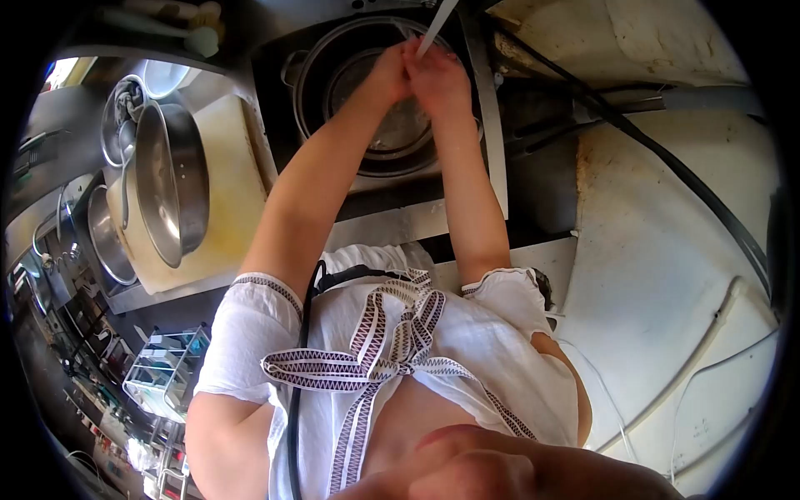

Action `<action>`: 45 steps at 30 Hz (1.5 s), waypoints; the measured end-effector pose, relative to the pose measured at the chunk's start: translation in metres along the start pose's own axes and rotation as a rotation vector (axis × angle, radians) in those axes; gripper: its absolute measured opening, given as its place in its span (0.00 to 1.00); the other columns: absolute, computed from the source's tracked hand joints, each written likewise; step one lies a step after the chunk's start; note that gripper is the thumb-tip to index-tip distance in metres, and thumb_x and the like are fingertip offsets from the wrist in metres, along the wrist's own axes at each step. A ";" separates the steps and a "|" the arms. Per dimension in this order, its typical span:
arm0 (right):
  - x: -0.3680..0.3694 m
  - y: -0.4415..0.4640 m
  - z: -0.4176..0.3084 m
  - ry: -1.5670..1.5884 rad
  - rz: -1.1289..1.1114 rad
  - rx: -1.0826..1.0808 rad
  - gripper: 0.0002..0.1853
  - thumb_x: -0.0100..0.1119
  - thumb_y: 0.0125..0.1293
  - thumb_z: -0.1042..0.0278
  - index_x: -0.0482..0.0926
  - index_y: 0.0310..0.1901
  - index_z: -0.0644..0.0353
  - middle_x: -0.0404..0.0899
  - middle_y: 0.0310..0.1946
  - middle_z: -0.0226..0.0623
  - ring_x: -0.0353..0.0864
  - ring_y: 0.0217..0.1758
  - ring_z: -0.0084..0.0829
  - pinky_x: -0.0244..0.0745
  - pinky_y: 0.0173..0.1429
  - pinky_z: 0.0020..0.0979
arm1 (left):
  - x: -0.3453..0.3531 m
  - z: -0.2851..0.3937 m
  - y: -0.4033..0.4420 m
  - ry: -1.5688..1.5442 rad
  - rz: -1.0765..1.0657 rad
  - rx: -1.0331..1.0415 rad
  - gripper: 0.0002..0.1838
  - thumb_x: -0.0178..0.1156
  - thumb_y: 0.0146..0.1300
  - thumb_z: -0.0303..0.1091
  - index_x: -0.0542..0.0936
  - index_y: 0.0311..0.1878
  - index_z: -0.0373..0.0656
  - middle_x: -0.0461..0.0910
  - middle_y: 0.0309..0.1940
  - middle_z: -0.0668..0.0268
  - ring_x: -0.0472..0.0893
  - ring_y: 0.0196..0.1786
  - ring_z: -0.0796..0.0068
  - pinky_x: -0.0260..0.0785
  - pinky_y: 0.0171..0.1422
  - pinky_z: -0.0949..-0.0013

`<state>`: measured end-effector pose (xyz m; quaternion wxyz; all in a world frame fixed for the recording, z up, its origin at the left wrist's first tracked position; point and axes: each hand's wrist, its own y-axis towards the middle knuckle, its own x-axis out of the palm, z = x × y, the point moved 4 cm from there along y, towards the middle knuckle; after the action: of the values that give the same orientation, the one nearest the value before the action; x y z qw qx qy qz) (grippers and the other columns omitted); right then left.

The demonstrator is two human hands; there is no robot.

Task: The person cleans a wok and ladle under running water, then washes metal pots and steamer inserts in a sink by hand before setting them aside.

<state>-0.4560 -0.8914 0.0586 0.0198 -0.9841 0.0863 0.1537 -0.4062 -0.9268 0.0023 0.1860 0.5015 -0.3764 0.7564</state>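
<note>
My left hand (392, 77) and my right hand (439, 79) touch each other over a large round metal pot (297, 104) in the sink. A pale, narrow streak (437, 27), a spout or running water, reaches down to the hands. The fingers overlap and are blurred, so neither their shape nor anything between them can be made out. Beneath the hands, the bottom of the pot looks wet, and a loop handle shows on its left side.
Left of the sink, a big metal bowl (190, 179) stands tilted on a yellowish cutting board (229, 167), near a ladle (126, 158) and smaller bowls. A black hose (667, 158) crosses on the right. At lower left is a wire rack (167, 375).
</note>
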 end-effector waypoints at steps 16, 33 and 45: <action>0.113 0.052 0.035 0.392 -0.331 0.182 0.19 0.40 0.52 0.84 0.67 0.48 0.68 0.70 0.46 0.41 0.69 0.50 0.31 0.66 0.49 0.26 | -0.107 0.074 -0.117 1.305 1.219 0.550 0.17 0.50 0.53 0.46 0.75 0.27 0.40 0.75 0.20 0.58 0.74 0.24 0.61 0.64 0.29 0.62; 0.147 -0.016 0.029 -0.453 -0.441 -0.286 0.36 0.49 0.41 0.83 0.56 0.56 0.48 0.62 0.50 0.42 0.68 0.46 0.45 0.68 0.45 0.36 | -0.127 0.089 -0.157 1.285 1.243 0.496 0.12 0.53 0.47 0.39 0.79 0.34 0.47 0.77 0.30 0.56 0.76 0.37 0.59 0.66 0.42 0.66; 0.143 -0.008 0.019 -0.524 -0.635 -0.248 0.20 0.49 0.50 0.75 0.67 0.48 0.49 0.75 0.35 0.38 0.75 0.36 0.40 0.70 0.39 0.34 | -0.146 0.092 -0.150 1.209 1.161 0.516 0.12 0.57 0.48 0.35 0.78 0.36 0.41 0.78 0.24 0.66 0.74 0.27 0.79 0.64 0.33 0.76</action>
<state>-0.3264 -0.9061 -0.0032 -0.0308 -0.8844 -0.2480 0.3941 -0.1874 -0.8852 -0.0518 -0.1800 -0.2299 -0.2264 0.9292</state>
